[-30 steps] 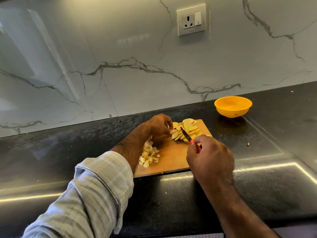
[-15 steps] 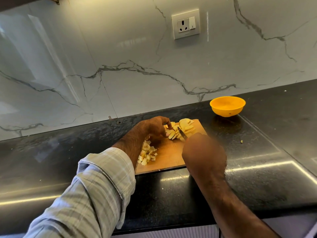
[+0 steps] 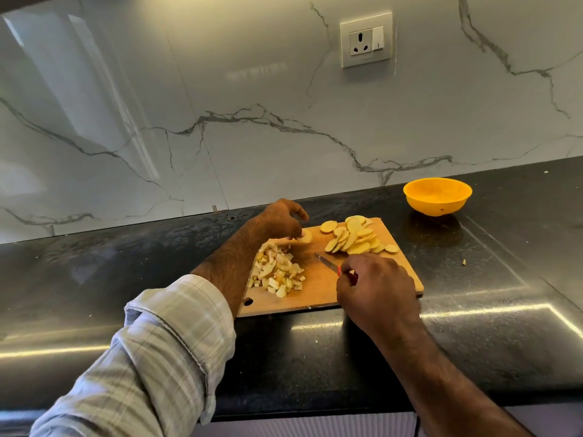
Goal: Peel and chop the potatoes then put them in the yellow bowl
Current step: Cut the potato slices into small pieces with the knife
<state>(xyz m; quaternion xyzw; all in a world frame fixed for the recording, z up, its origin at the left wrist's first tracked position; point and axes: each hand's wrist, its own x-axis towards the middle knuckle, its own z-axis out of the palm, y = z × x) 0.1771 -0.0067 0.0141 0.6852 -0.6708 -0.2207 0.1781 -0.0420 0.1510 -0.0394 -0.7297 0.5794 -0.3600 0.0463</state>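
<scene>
Left hand [image 3: 280, 220], fingers curled, pinches one potato slice [image 3: 305, 236] at the far left of our board [image 3: 318, 291]. Right hand [image 3: 375, 287] grips the knife [image 3: 328, 263]. Slices [image 3: 355, 236] lie far right, cubes [image 3: 277, 272] near left; the bowl [image 3: 437, 196] sits farther right.

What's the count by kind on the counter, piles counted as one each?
Yellow bowl: 1
Wooden chopping board: 1
Red-handled knife: 1
Pile of potato slices: 1
Pile of chopped potato pieces: 1
Hands, left and right: 2
Total: 7
</scene>
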